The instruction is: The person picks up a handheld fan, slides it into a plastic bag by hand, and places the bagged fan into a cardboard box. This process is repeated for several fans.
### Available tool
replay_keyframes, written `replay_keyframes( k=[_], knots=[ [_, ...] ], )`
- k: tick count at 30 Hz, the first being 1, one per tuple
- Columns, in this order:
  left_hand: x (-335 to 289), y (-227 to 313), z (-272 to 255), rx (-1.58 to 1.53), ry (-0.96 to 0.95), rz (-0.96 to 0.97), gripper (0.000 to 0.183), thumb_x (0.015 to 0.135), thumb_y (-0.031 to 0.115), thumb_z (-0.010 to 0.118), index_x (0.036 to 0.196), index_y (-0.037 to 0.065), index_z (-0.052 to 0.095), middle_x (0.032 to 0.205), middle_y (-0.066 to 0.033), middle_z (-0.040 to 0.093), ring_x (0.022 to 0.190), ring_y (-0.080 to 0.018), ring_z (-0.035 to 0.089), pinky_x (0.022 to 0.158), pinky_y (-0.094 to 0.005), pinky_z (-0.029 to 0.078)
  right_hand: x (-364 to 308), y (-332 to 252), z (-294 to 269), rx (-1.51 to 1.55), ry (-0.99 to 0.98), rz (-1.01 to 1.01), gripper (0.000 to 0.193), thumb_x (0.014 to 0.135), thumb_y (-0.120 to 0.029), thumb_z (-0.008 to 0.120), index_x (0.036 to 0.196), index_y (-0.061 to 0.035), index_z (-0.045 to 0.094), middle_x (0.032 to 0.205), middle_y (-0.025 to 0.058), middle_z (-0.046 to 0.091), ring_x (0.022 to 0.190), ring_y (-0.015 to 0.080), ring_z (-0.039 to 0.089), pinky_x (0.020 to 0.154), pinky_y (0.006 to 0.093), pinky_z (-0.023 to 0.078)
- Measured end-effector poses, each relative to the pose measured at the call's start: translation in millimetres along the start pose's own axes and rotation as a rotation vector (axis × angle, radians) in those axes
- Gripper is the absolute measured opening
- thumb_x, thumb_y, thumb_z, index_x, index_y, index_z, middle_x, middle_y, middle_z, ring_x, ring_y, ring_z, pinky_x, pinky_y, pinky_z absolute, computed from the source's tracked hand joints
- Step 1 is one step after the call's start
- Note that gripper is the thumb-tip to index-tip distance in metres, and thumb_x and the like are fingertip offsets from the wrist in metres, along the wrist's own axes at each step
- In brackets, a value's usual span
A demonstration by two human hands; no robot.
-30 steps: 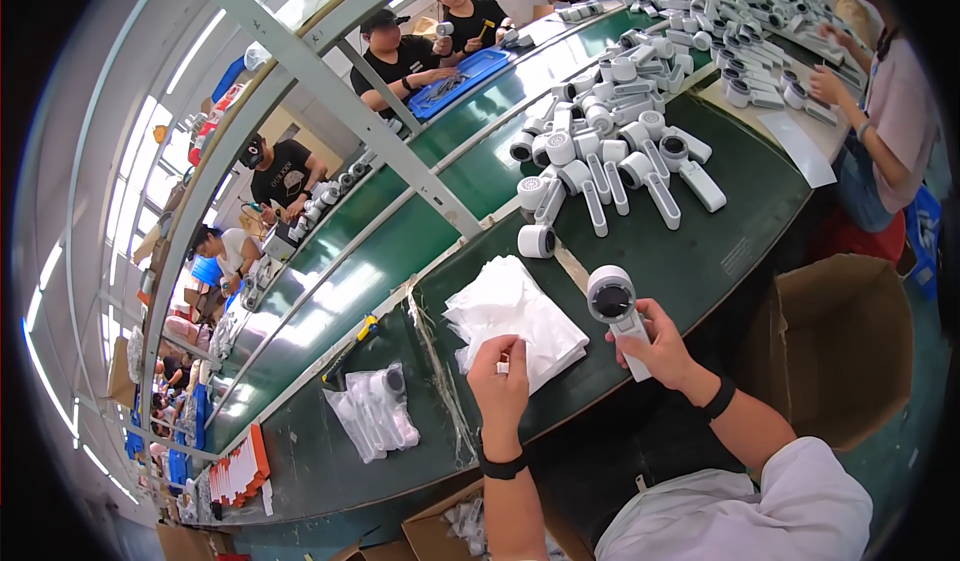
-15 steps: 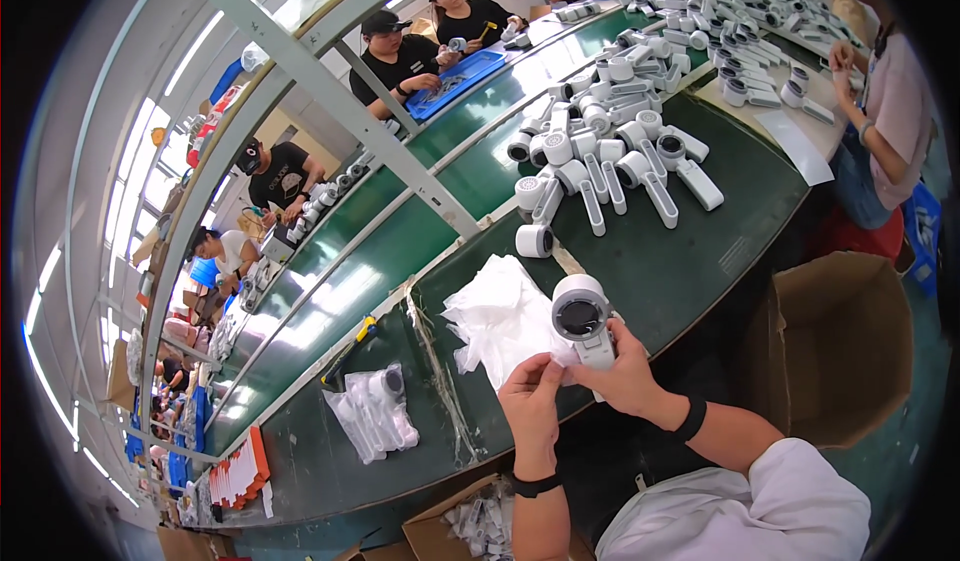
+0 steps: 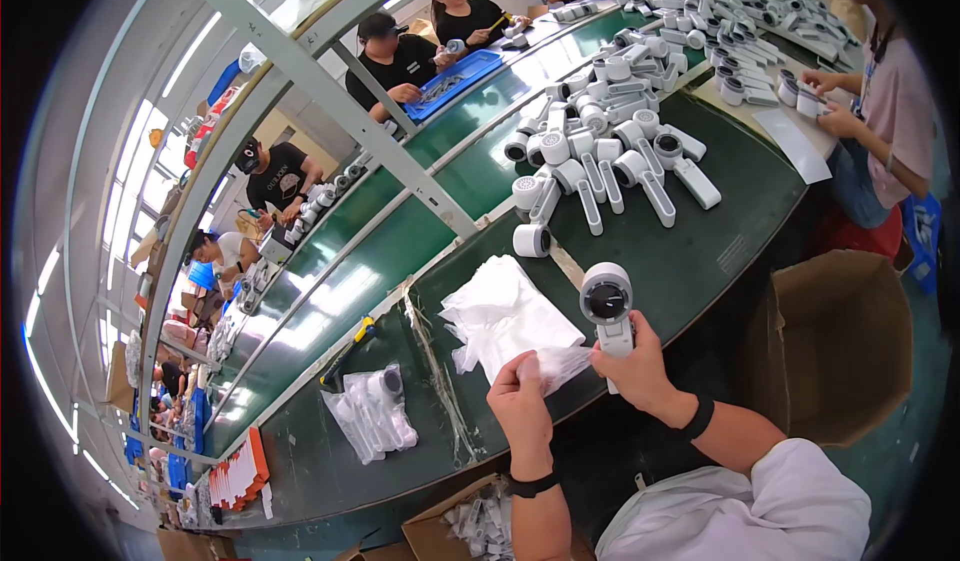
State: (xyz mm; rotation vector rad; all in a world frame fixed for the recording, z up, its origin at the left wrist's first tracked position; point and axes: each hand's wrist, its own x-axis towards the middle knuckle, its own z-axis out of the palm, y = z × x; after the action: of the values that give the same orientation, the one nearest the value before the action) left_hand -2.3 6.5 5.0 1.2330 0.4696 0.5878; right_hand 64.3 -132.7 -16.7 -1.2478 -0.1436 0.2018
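Note:
My right hand (image 3: pixel 645 369) is closed around the handle of a white handheld fan (image 3: pixel 606 296), whose round head with a dark centre points up. Stretched between my two hands is a thin clear plastic bag (image 3: pixel 562 363); the fingers of my left hand (image 3: pixel 520 411) pinch one end, and its other end meets my right fingers beside the fan's handle. Just beyond lies a loose stack of white plastic bags (image 3: pixel 497 306) on the green table (image 3: pixel 480 401). A bagged fan (image 3: pixel 370 411) rests farther left.
A pile of white fans (image 3: pixel 610 151) covers the far right. One fan (image 3: pixel 532 241) lies apart beside the bags. A yellow-and-black tool (image 3: pixel 350 353) is at left. Cardboard boxes stand right (image 3: pixel 840 351) and below (image 3: pixel 430 531). A co-worker (image 3: pixel 885 131) handles fans at right.
My right hand has moved right with the fan, away from my left hand. The clear bag is now drawn out between them. The co-worker at right has reached toward the fans.

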Motion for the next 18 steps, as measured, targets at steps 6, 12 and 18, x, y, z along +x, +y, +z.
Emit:
replay_keyframes(
  k=[6, 12, 18],
  knots=[
    [4, -1, 15, 0.010, 0.026, -0.056, 0.013, 0.089, 0.009, 0.065, 0.097, -0.002, 0.066, 0.077, 0.0002, 0.060, 0.060, -0.0033, 0.049, 0.050, -0.0183, 0.037, -13, 8, -19, -0.094, -0.047, -0.006, 0.040, 0.077, -0.004, 0.072, 0.109, -0.0029, 0.049, 0.088, 0.0026, 0.062, 0.072, 0.0101, 0.060, 0.064, 0.0254, 0.050],
    [6, 7, 22, 0.141, -0.036, -0.040, 0.014, 0.090, 0.010, 0.065, 0.097, -0.002, 0.066, 0.076, 0.0005, 0.061, 0.059, -0.0037, 0.050, 0.050, -0.0182, 0.038, -10, -52, -74, -0.379, -0.728, 0.021, 0.056, 0.083, -0.015, 0.072, 0.130, -0.0049, 0.044, 0.085, 0.0073, 0.066, 0.076, 0.0107, 0.061, 0.070, 0.0275, 0.049],
    [11, 15, 27, 0.271, -0.187, -0.052, 0.017, 0.088, 0.012, 0.069, 0.098, -0.002, 0.066, 0.081, -0.0034, 0.065, 0.063, -0.0059, 0.057, 0.054, -0.0196, 0.044, 9, -72, -68, -0.752, -0.949, 0.043, 0.084, 0.089, -0.032, 0.065, 0.153, -0.0132, 0.014, 0.084, 0.0161, 0.068, 0.074, 0.0288, 0.067, 0.072, 0.0354, 0.051]
  ],
)
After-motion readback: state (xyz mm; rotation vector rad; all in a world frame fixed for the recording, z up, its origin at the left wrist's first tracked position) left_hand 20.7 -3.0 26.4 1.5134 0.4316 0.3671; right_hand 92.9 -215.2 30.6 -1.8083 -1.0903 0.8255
